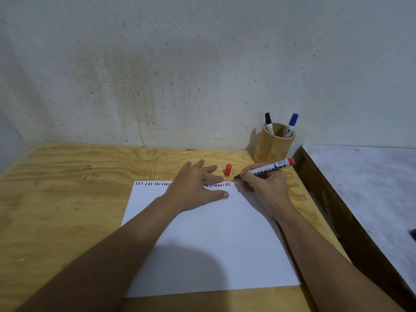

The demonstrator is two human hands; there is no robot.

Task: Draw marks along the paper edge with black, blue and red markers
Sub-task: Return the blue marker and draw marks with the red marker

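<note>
A white sheet of paper [209,239] lies on the wooden table, with a row of short black, blue and red marks [217,185] along its far edge. My left hand [195,188] rests flat on the paper's far part, fingers spread, covering the middle of the row. My right hand [265,188] grips the uncapped red marker [273,167], its tip just off the paper's far right corner. The red cap [227,170] stands on the table beyond the paper. The black marker [268,123] and blue marker [292,124] stand capped in a wooden cup [272,146].
The plywood table [67,199] meets a stained wall at the back. A second, pale-topped table [364,188] with a dark wooden edge stands close on the right, next to the cup.
</note>
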